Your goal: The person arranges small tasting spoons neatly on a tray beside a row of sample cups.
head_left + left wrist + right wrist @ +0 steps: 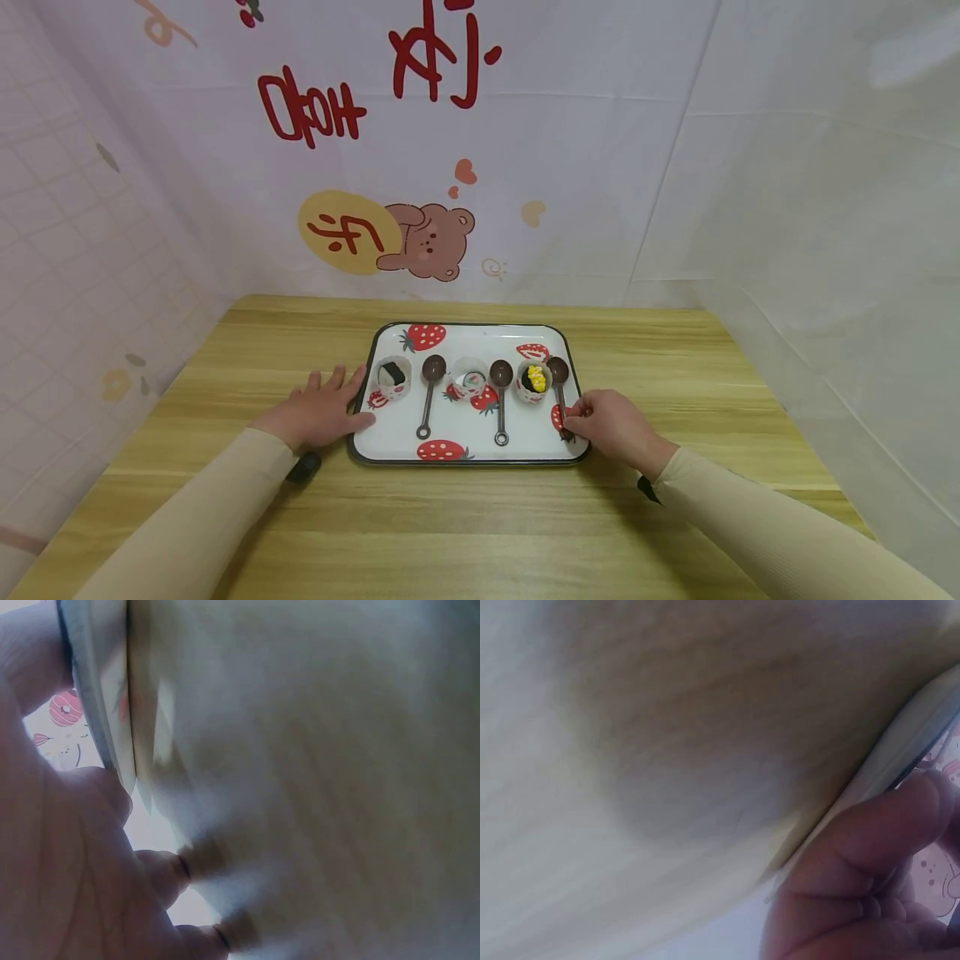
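On a white strawberry-print tray (468,448) lie three brown long-handled scoops: the left scoop (428,396), the middle scoop (501,400) and the right scoop (559,382). My right hand (611,425) pinches the lower handle of the right scoop between thumb and fingers. At the tray's left rim rests my left hand (318,411), fingers spread and thumb over the edge. Between the scoops stand small cups: one cup (393,390) with a white-and-black piece, another cup (468,390) with a roll-like piece, and a third cup (532,395) with a yellow-topped dark piece.
The tray sits on a wooden table (420,533). Behind the table hangs a white cloth (585,242) with a bear and red lettering; more cloth closes the left and right sides. A dark strap (303,468) circles the left wrist.
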Demonstrator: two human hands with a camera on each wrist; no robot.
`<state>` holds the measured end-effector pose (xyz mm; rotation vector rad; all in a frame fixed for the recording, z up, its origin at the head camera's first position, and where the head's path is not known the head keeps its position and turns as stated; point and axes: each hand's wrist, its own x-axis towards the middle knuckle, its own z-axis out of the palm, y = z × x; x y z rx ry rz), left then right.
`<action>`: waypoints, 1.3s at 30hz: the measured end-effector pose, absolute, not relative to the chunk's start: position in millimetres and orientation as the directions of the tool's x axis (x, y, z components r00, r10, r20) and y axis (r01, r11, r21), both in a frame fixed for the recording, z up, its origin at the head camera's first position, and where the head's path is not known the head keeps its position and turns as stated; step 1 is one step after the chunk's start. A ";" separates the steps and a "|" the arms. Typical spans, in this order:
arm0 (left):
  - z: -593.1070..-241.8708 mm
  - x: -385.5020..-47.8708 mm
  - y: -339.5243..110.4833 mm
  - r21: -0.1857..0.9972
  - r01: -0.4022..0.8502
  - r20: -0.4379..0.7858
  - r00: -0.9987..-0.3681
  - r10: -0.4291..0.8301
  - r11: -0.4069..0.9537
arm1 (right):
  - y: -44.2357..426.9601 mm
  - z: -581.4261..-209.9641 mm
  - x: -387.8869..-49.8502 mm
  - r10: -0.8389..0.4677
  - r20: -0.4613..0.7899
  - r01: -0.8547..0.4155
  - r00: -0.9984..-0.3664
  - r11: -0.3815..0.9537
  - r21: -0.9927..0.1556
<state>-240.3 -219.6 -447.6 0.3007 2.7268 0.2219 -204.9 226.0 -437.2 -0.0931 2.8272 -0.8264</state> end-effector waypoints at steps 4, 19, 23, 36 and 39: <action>-448.1 -240.7 -218.6 0.192 0.178 -0.360 -0.902 0.238 0.965 | 227.5 -436.8 -206.5 -0.125 -0.169 -0.012 -0.978 0.834 -0.551; -450.9 -241.9 -220.3 0.214 0.169 -0.354 -0.904 0.238 0.962 | 231.7 -438.0 -207.5 -0.210 -0.046 -0.145 -0.977 0.802 -0.579; -451.5 -243.0 -223.0 0.220 0.156 -0.358 -0.905 0.228 0.963 | 231.7 -438.4 -208.9 -0.218 0.011 -0.188 -0.976 0.814 -0.549; -450.5 -239.8 -227.5 0.254 0.187 -0.311 -0.913 0.263 0.949 | 243.2 -446.6 -216.5 -0.303 0.199 -0.355 -0.932 0.872 -0.337; -452.4 -239.9 -229.8 0.263 0.190 -0.289 -0.920 0.265 0.946 | 247.2 -446.4 -217.7 -0.300 0.194 -0.350 -0.934 0.878 -0.327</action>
